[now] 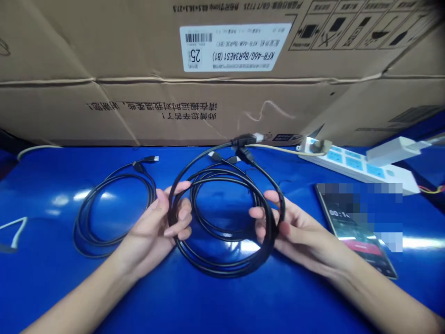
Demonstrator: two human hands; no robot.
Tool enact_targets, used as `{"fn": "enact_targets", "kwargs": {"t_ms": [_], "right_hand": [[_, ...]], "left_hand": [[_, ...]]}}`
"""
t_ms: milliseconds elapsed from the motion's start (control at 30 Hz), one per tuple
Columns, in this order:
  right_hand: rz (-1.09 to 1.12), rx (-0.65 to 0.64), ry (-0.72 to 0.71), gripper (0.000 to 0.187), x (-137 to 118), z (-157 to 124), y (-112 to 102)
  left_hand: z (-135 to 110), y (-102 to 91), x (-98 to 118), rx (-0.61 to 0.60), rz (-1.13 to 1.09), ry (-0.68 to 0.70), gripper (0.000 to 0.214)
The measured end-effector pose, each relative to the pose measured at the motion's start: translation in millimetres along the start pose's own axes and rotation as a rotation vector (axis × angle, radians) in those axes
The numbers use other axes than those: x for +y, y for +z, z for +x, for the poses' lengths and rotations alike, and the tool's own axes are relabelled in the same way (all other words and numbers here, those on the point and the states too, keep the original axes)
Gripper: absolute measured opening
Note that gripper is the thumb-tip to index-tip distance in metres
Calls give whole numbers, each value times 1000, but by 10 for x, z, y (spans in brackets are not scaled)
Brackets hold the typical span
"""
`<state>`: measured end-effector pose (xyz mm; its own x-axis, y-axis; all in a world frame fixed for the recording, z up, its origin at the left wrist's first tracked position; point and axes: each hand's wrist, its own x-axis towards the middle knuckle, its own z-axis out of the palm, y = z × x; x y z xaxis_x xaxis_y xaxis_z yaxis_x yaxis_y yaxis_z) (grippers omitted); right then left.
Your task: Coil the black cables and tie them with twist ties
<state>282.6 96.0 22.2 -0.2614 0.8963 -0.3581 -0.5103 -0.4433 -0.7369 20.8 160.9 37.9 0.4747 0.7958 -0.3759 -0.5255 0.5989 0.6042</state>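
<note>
A black cable wound into a loose coil [222,266] hangs between my two hands over a blue table [222,306]. My left hand [163,222] pinches the coil's left side between thumb and fingers. My right hand [295,229] grips the right side, fingers curled round the strands. The cable's plug ends [243,139] point away from me at the top of the coil. A smaller coil [222,232] lies inside the big one; I cannot tell whether it is the same cable.
Another coiled black cable [104,208] lies on the table to the left. A white power strip [361,167] and a phone [358,232] lie at the right. A large cardboard box [139,93] stands along the back edge. A white cable end [14,232] shows at far left.
</note>
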Motion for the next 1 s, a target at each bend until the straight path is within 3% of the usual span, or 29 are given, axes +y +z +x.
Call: {"fn": "enact_targets", "kwargs": {"t_ms": [133, 233, 367, 433, 533, 700, 867, 933, 1000], "right_hand": [[45, -21, -61, 23, -8, -15, -13], [54, 21, -60, 23, -25, -34, -10], [24, -17, -30, 49, -43, -28, 5], [7, -35, -41, 42, -36, -8, 5], [-10, 15, -72, 27, -19, 18, -17], [-36, 122, -75, 45, 8, 18, -36], [-104, 80, -11, 54, -6, 28, 12], [-144, 157, -62, 59, -78, 31, -2], [-161, 245, -161, 62, -190, 30, -41]], "left_hand": [[0, -1, 52, -29, -58, 35, 23], [-20, 11, 117, -41, -109, 81, 22], [-37, 30, 116, -3, 20, 85, 25], [-36, 32, 108, 2, 47, 60, 33], [-32, 29, 160, -28, -52, 87, 23], [-70, 44, 233, 14, 33, 216, 18], [-117, 52, 185, -48, 229, 53, 31], [-104, 22, 297, -23, 217, 127, 27], [-72, -39, 488, 60, 185, 308, 32]]}}
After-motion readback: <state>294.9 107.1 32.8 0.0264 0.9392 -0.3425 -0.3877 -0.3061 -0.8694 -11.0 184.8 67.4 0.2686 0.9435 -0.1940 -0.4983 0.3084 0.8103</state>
